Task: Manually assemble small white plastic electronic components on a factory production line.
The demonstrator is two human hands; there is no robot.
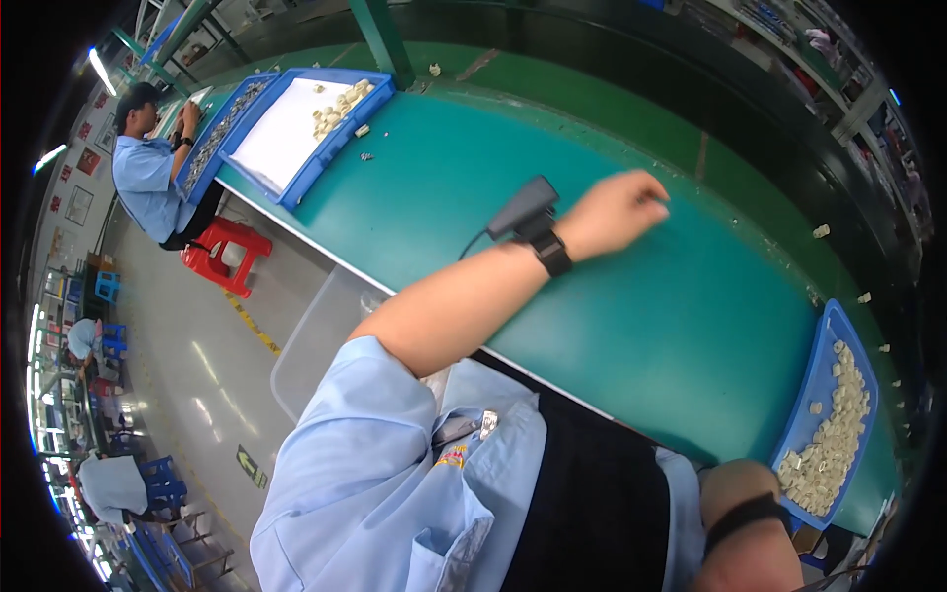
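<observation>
Green tabletop (651, 335) spreads either side of left hand (614, 213), near far edge (752, 235).

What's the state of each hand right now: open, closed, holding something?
Left hand: partly curled and blurred over the green table; whether it holds anything cannot be told.
Right hand: cannot be told; its fingers are out of view.

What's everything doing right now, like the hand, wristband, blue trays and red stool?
Left hand: blurred, fingers loosely curled
Left wristband: fastened
White-bottomed blue tray: open, partly filled
Blue tray at right: open, holding many cream pieces
Red stool: upright
</observation>
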